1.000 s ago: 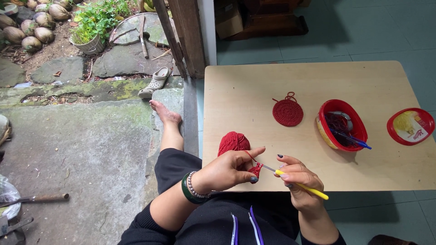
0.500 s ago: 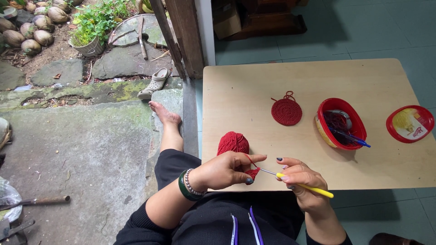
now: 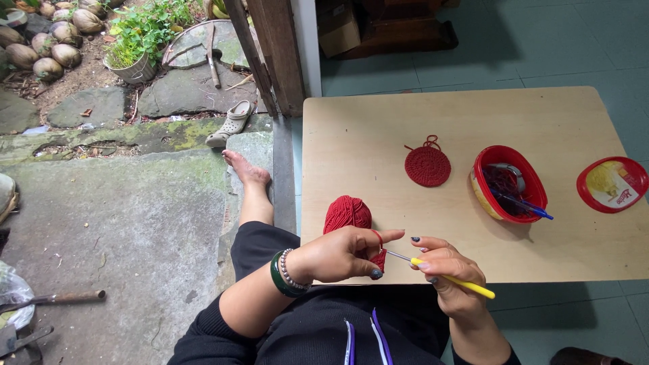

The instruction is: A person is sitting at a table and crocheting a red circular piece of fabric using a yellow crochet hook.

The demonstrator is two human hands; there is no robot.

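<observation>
The left hand [image 3: 345, 255] is curled at the near edge of the wooden table [image 3: 460, 122], its thumb and fingers pinching a small red crochet piece [image 3: 378, 258], with a loop of red yarn passing over the forefinger. A green bangle and a bead bracelet sit on that wrist. Just behind the hand, touching the table top, lies the ball of red yarn [image 3: 347, 212]. To the right, the right hand [image 3: 446, 270] is closed around a crochet hook [image 3: 443, 275] with a yellow handle; its metal tip points left and meets the red piece held by the other hand, while the yellow end sticks out past the palm toward the right. Further back on the table, well apart from both hands, lies a flat round red crocheted disc [image 3: 427, 165] with a small loop at its top. Right of it stands a red tub [image 3: 507, 182] holding dark red yarn and a blue-handled hook that juts over its rim. Near the table's right edge lies a red-rimmed round lid [image 3: 612, 184], flat, with a yellow label.
</observation>
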